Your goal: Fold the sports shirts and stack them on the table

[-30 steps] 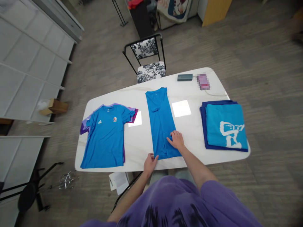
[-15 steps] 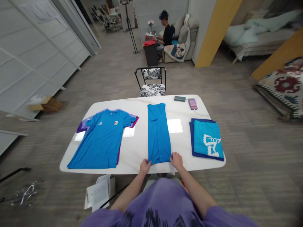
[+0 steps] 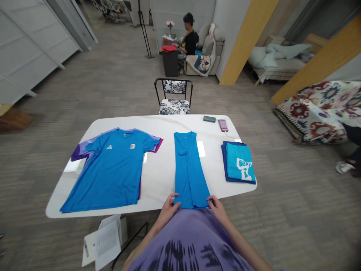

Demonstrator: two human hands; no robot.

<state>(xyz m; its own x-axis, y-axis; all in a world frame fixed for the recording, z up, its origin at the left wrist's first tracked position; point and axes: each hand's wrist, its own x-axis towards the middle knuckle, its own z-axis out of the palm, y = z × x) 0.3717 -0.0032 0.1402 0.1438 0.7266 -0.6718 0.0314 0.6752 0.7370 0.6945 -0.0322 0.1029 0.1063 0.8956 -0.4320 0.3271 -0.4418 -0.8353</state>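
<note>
Blue shirt (image 3: 187, 169), sides folded in, lies mid-table (image 3: 158, 165). Left hand (image 3: 169, 207) pinches hem's left corner; right hand (image 3: 216, 207) seems to pinch right corner, fingers partly hidden. Spread shirts (image 3: 113, 169) left, folded stack (image 3: 239, 162) right, chair (image 3: 174, 98) beyond.

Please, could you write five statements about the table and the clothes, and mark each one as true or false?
1. The left hand and the right hand are at the near end of the narrow folded shirt. True.
2. The folded stack lies to the left of this shirt. False: it lies to the right.
3. The top spread shirt is blue, and purple shows beneath it. True.
4. The phone lies between the two hands. False: it is near the far right corner of the table.
5. The chair is at the far side of the table. True.
</note>
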